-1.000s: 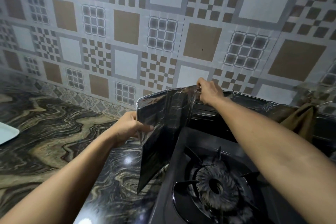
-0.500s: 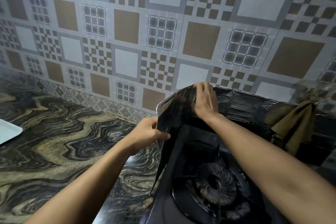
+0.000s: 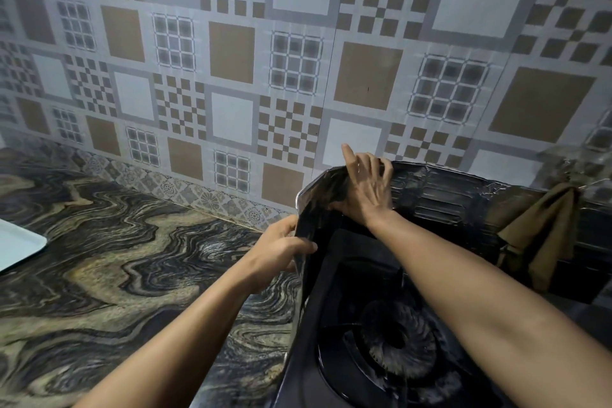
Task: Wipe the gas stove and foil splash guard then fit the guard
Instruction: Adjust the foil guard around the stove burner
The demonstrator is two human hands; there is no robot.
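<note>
Standing at the far left corner of the gas stove [image 3: 334, 315], the foil splash guard [image 3: 437, 195] is rising along the stove's far and left sides, close to the tiled wall [image 3: 231, 53]. The left hand [image 3: 281, 248] is pinching the guard's left panel between thumb and fingers. The right hand [image 3: 366, 189] is lying on the guard's corner fold with fingers curled over the top edge, the index finger pointing up. A brown cloth [image 3: 539, 242] is hanging over the guard at the right. The stove is sitting on the marbled table [image 3: 116, 258].
</note>
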